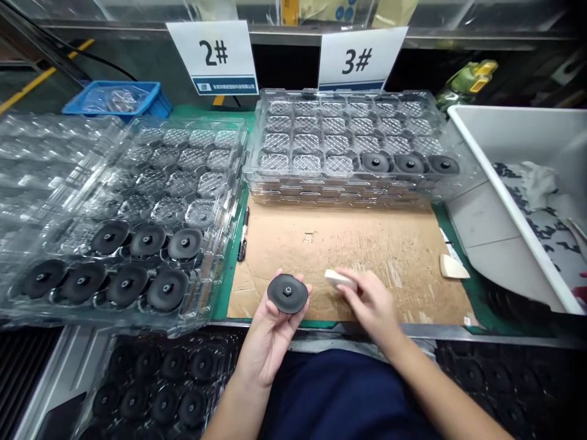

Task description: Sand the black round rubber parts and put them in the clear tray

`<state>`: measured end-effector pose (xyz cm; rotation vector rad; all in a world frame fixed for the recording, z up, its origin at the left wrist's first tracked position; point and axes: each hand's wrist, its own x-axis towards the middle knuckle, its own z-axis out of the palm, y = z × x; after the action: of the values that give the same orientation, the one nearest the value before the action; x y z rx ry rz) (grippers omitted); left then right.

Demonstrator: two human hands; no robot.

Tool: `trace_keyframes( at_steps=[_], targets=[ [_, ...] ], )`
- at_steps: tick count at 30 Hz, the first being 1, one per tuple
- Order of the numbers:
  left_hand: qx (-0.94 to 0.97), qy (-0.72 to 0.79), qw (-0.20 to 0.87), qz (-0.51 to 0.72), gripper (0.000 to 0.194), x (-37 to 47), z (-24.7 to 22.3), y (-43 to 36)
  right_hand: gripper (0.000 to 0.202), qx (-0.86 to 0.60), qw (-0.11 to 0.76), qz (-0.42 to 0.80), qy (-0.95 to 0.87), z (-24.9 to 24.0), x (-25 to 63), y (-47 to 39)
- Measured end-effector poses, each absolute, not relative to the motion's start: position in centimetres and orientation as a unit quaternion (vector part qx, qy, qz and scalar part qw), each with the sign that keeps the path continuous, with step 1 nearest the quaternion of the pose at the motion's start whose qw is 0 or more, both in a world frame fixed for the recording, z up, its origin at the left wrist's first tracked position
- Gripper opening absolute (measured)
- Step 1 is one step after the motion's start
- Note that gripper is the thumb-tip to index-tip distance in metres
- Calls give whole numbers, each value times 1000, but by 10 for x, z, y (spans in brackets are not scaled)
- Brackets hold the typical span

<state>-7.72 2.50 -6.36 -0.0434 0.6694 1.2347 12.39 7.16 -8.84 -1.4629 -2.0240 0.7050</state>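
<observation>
Left hand (270, 333) holds a black disc (287, 293) face-up, fingers curled under its rim, pinching it above the cardboard (367, 244) on the counter. Right hand (373, 305) pinches a white block (339, 279) at the disc's 3 o'clock, just beside, apart. Disc is round, no long axis. Trays: 10 and 1 o'clock.
</observation>
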Motion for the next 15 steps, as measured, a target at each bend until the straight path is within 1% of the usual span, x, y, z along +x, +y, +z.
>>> trace_keyframes(
  at_steps=[3, 5, 8, 10, 11, 12, 15],
  targets=[
    [-6, 308, 767, 563, 58, -75, -62, 27, 19, -500, 259, 303, -769, -80, 116, 59],
    [7, 317, 768, 557, 57, -71, -60, 29, 19, -509, 264, 313, -757, -66, 110, 62],
    [23, 327, 765, 554, 58, -62, -56, 32, 25, -524, 307, 320, -727, -30, 99, 69],
    [33, 340, 768, 543, 61, -55, -53, 32, 28, -485, 347, 325, -734, -4, 90, 71],
    [39, 351, 768, 534, 62, -52, -52, 32, 28, -460, 349, 334, -745, 7, 87, 71],
    [47, 364, 767, 526, 64, -50, -50, 32, 28, -433, 334, 350, -760, 16, 84, 70],
    [58, 392, 758, 518, 67, -44, -45, 31, 24, -382, 237, 392, -802, 29, 81, 72]
  ],
)
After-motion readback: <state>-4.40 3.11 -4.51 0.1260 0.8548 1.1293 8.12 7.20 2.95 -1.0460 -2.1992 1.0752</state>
